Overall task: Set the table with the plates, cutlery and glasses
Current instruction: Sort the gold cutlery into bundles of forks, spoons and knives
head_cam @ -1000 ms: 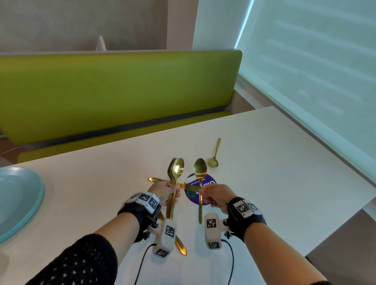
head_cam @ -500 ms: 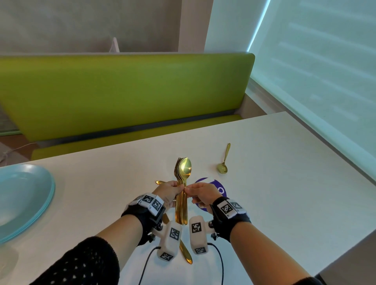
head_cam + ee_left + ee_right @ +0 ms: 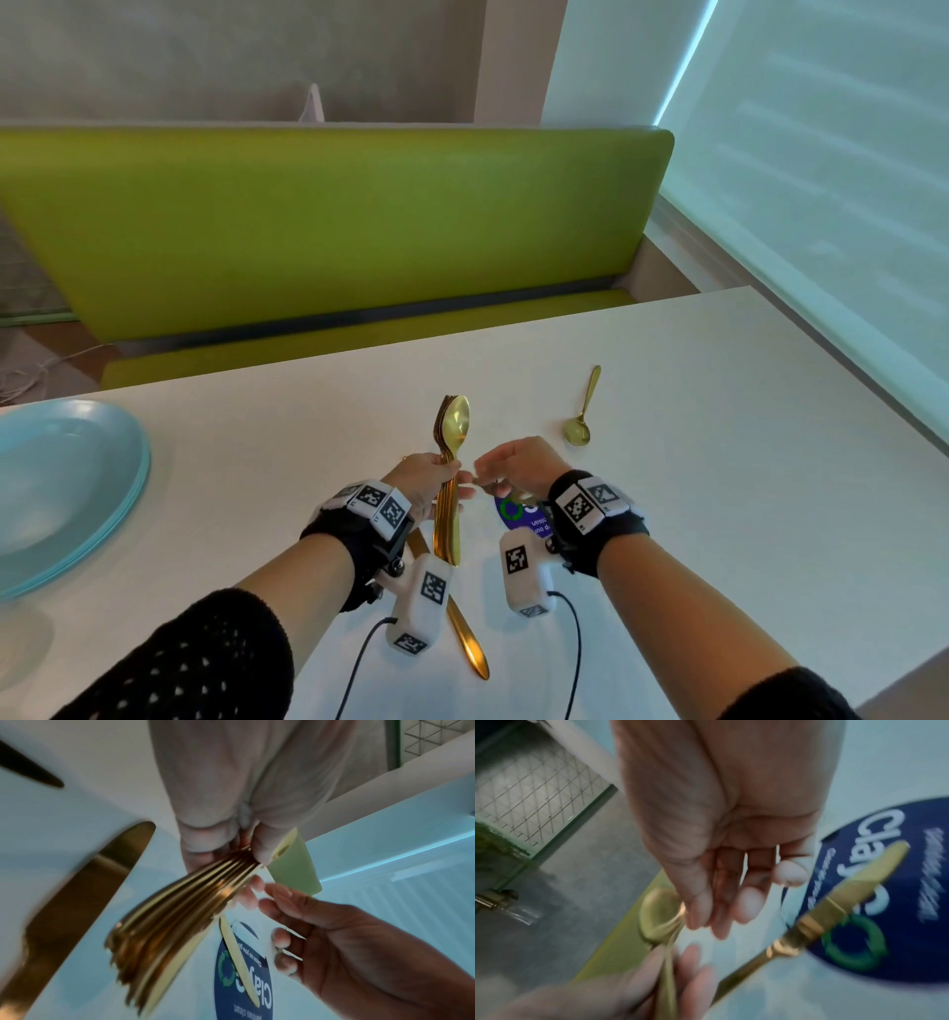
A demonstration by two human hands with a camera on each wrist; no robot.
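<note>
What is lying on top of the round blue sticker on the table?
A gold knife lies across the blue sticker, blade over the white lettering. In the head view the right hand and its wrist gear cover much of the sticker, so the rest cannot be seen there.

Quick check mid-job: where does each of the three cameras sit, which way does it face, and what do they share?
Head: worn on the head, facing forward and down at the table; both forearms, left hand and right hand show.
Left wrist: looks along the left hand at the bundle of cutlery it grips.
Right wrist: looks along the empty right hand toward a knife.
Shared: all three show the bundle and the blue sticker.
</note>
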